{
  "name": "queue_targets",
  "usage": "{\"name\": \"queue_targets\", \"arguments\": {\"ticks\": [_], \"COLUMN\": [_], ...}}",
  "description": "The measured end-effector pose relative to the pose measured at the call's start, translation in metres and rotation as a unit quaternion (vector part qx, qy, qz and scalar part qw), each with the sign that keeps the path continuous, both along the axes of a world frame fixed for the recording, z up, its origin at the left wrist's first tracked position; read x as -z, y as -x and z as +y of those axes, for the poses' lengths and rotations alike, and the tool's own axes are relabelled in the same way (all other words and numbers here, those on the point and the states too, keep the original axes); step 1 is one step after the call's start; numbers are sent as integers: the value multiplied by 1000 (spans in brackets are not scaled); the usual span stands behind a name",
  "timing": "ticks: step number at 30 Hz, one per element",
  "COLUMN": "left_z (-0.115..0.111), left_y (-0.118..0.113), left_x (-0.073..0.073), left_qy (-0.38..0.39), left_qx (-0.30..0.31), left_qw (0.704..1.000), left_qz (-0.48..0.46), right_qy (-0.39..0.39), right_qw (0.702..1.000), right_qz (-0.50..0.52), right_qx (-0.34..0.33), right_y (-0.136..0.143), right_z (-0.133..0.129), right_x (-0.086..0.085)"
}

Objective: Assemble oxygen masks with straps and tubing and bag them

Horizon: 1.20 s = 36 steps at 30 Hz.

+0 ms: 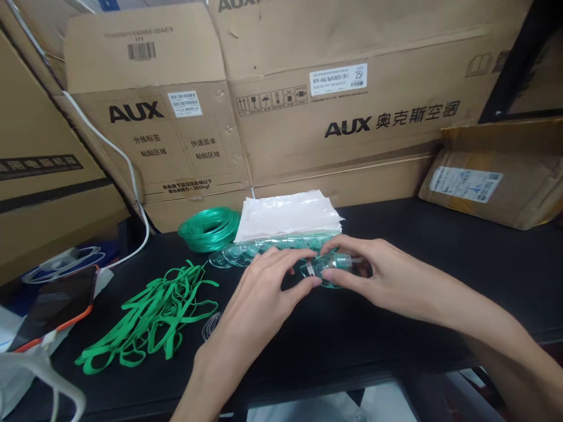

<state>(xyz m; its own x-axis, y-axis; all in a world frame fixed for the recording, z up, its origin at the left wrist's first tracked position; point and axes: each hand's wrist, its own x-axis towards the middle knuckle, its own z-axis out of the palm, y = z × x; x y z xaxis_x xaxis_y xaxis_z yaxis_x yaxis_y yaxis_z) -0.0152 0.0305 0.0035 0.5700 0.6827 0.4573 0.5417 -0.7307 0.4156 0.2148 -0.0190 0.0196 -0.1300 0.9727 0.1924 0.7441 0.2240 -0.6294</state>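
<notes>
In the middle of the head view, a clear green-tinted plastic oxygen mask (326, 266) is held just above the black table. My right hand (373, 266) grips it from the right, thumb on the near side and fingers over the top, around its green connector (342, 261). My left hand (281, 275) pinches the mask's left end with thumb and index finger, beside a small pale metal strip (310, 267). Behind both hands lies a row of similar nested clear masks (237, 252), partly hidden by the fingers.
Green elastic straps (153, 313) lie tangled at left, near several thin silvery strips (212, 326). Behind are a coil of green tubing (209, 228) and a stack of white plastic bags (288, 217). A phone (57, 305) sits far left. Cardboard boxes (281, 135) wall the back; another box (497, 176) stands right.
</notes>
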Motion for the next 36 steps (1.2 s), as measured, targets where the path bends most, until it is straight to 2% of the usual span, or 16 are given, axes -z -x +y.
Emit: {"name": "queue_targets", "arguments": {"ticks": [4, 8, 14, 17, 20, 24, 28, 32, 36], "left_z": [0, 1, 1, 0, 1, 3, -2, -6, -7], "left_y": [1, 6, 29, 41, 48, 57, 80, 111, 130], "left_x": [-1, -3, -22, -33, -35, -24, 0, 25, 34], "left_qy": [45, 57, 21, 12, 3, -3, -12, -22, -51], "left_qx": [-17, 9, 43, 13, -14, -18, -25, -47, -69], "left_qw": [999, 998, 997, 996, 997, 999, 993, 989, 987], "left_qz": [24, 24, -56, -88, -78, 29, 114, 138, 137], "right_qy": [-12, -30, -96, -61, 6, 82, 103, 111, 113], "right_qw": [999, 997, 993, 996, 995, 988, 986, 986, 985], "right_qz": [-35, -61, -68, -62, -75, -97, -103, -100, -102], "right_qx": [14, 26, 9, -32, -72, -92, -80, -75, -77], "right_y": [1, -2, -12, -10, -2, 6, 5, 4, 4], "right_z": [1, 0, -7, -8, -6, -3, -9, -12, -11], "right_x": [3, 4, -1, 3, 17, 30, 24, 17, 17]}}
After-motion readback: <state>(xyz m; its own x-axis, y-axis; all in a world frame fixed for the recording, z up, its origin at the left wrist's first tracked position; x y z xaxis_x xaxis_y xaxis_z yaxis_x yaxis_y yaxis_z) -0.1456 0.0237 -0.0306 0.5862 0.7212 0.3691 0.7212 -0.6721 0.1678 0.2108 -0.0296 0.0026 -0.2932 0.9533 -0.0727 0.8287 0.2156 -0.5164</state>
